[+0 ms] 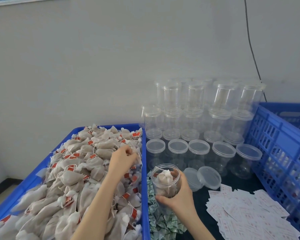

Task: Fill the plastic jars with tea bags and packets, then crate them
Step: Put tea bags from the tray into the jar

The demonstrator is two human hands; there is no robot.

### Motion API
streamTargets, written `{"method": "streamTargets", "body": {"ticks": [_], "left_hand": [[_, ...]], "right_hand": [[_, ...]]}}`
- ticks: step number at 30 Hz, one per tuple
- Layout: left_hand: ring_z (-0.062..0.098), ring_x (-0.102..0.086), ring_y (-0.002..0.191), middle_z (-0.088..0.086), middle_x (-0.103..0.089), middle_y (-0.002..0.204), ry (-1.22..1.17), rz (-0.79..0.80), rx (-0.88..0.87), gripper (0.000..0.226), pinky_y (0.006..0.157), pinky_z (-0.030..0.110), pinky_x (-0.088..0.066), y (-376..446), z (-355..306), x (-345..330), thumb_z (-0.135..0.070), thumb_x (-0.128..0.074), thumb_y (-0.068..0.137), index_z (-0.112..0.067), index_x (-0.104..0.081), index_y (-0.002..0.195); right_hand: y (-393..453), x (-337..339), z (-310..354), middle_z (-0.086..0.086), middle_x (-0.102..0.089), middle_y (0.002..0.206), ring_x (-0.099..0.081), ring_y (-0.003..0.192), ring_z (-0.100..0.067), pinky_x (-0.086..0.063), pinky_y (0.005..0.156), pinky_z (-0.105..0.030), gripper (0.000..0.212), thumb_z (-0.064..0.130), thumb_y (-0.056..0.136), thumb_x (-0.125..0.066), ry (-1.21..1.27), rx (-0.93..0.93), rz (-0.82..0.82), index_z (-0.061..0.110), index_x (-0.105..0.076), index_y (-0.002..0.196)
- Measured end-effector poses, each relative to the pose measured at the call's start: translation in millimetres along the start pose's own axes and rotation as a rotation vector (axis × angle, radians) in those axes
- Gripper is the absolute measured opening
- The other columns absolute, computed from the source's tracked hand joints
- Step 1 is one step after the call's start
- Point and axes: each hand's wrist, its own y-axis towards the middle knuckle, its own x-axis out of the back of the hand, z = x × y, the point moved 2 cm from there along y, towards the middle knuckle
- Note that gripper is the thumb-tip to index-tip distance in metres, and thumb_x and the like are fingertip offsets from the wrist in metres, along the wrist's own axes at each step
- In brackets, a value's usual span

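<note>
While the right hand (177, 193) grips an open clear jar (166, 181) at lower centre of the frame, thumb curled across its near lower wall and fingers wrapped round the far right side, the left hand (124, 157) reaches into the blue tray (144, 170) at lower left. The jar is lidless and tilted a little toward the camera, with tea bags inside; one white bag (164, 175) sits at the top, its string draped over the rim. Left fingers are curled down into the heap of tea bags (73, 170), tips among the bags near the tray's right wall; cannot tell whether they pinch one. The bags are beige pouches with red tags and fill the tray.

Under the jar, low in the frame, lies a pile of green-and-white packets (161, 222). White packets with red print (246, 210) spread over the dark table at lower right. Two loose lids (202, 178) lie just right of the jar. Behind, at centre right, empty lidded jars (197, 118) are stacked in rows against the wall. A blue crate (274, 149) stands at the right edge.
</note>
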Motion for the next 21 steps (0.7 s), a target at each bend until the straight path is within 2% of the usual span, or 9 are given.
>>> {"method": "streamTargets", "body": {"ticks": [3,6,10,12,16,18,19,21], "left_hand": [[0.015,-0.051,0.062,0.002,-0.055,0.066,-0.192,-0.07,-0.033,0.023,0.064,0.029,-0.046,-1.9,-8.9,9.5,-0.023,-0.064,0.089,-0.013,-0.052,0.071],[0.017,-0.053,0.064,0.007,-0.057,0.068,-0.377,-0.078,-0.104,0.022,0.065,0.032,-0.048,-9.1,-24.5,14.8,-0.021,-0.065,0.088,-0.013,-0.053,0.072],[0.005,-0.061,0.068,-0.006,-0.066,0.074,-0.6,-0.054,-0.211,0.005,0.063,0.017,-0.049,-23.0,-45.0,18.4,-0.017,-0.063,0.089,-0.016,-0.063,0.084],[0.003,-0.063,0.069,-0.006,-0.068,0.076,-0.667,-0.039,-0.26,0.006,0.063,0.013,-0.049,-28.1,-51.9,19.4,-0.013,-0.063,0.089,-0.017,-0.063,0.085],[0.004,-0.065,0.071,-0.008,-0.067,0.077,-0.562,0.134,-0.344,0.006,0.066,0.016,-0.052,-35.0,-58.7,12.7,-0.01,-0.066,0.086,-0.009,-0.06,0.083],[0.009,-0.065,0.074,-0.005,-0.067,0.078,-0.418,0.213,-0.385,0.009,0.07,0.021,-0.055,-39.3,-59.9,4.7,-0.014,-0.068,0.084,-0.011,-0.059,0.082],[0.012,-0.065,0.075,-0.003,-0.066,0.078,-0.34,0.222,-0.405,0.011,0.071,0.024,-0.055,-41.4,-60.0,0.6,-0.015,-0.07,0.083,-0.012,-0.059,0.081],[0.015,-0.062,0.075,-0.001,-0.064,0.076,-0.24,0.197,-0.422,0.014,0.072,0.025,-0.054,-43.1,-59.8,-5.4,-0.017,-0.071,0.083,-0.014,-0.058,0.079]], "right_hand": [[0.3,-1.4,0.6,0.014,-0.059,0.118,-0.054,0.105,0.014,-0.043,0.081,-0.002,0.086,0.011,0.049,-0.093,-0.013,-0.003,0.004,0.035,-0.048,0.119],[1.0,-3.6,1.4,0.015,-0.058,0.12,-0.053,0.106,0.015,-0.042,0.082,-0.001,0.088,0.023,0.045,-0.092,-0.025,-0.012,0.008,0.037,-0.046,0.119],[1.5,-7.1,1.0,0.018,-0.056,0.118,-0.049,0.106,0.02,-0.04,0.08,0.001,0.088,0.033,0.042,-0.089,-0.05,-0.03,0.01,0.044,-0.044,0.117],[1.6,-8.3,0.8,0.019,-0.057,0.118,-0.05,0.107,0.018,-0.042,0.079,0.0,0.091,0.04,0.039,-0.087,-0.065,-0.033,0.008,0.044,-0.043,0.118],[1.8,-8.5,-0.6,0.019,-0.063,0.109,-0.058,0.103,0.011,-0.044,0.078,-0.002,0.089,0.037,0.038,-0.087,-0.063,-0.022,-0.001,0.041,-0.046,0.118],[1.0,-8.9,0.3,0.029,-0.06,0.111,-0.059,0.103,0.008,-0.044,0.079,-0.004,0.087,0.034,0.041,-0.087,-0.069,-0.006,-0.007,0.041,-0.046,0.118],[0.6,-9.0,1.4,0.031,-0.058,0.111,-0.059,0.104,0.008,-0.044,0.079,-0.004,0.087,0.034,0.041,-0.086,-0.07,-0.002,-0.012,0.041,-0.046,0.118],[0.7,-8.3,2.6,0.025,-0.061,0.11,-0.059,0.103,0.007,-0.045,0.079,-0.005,0.086,0.033,0.041,-0.086,-0.067,0.006,-0.022,0.04,-0.048,0.118]]}}
